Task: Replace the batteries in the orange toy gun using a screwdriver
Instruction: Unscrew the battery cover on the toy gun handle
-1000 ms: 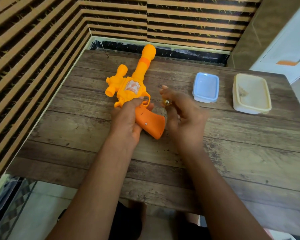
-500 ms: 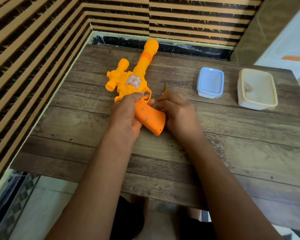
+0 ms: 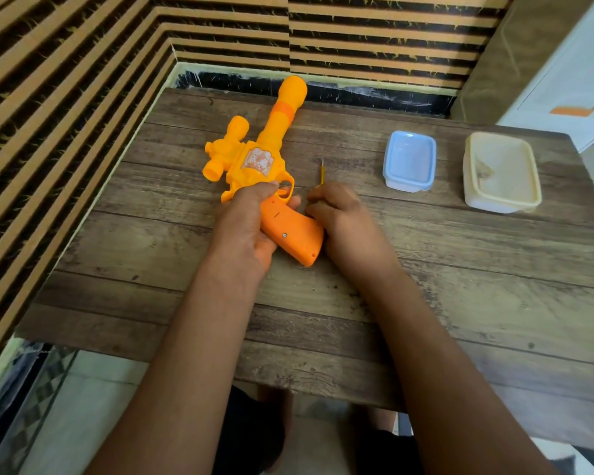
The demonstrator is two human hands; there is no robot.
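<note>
The orange toy gun [image 3: 254, 162] lies flat on the wooden table [image 3: 460, 286], with its barrel pointing away from me. My left hand [image 3: 247, 224] grips it at the trigger, where the handle starts. The handle [image 3: 295, 234] faces up and shows a small screw [image 3: 285, 235] in its side. My right hand [image 3: 343, 221] rests on the table against the handle's right edge, fingers curled. A thin yellow screwdriver [image 3: 321, 173] pokes out beyond those fingers, pointing away; its handle is hidden under the hand.
A small blue plastic container [image 3: 408, 161] and a larger cream one [image 3: 501, 173] stand at the back right of the table. Striped walls close the left and far sides. The table's near edge runs just above my knees.
My right hand came down from a raised position, where it held something small and shiny, and now rests on the table beside the gun's handle. The left hand has kept its grip.
</note>
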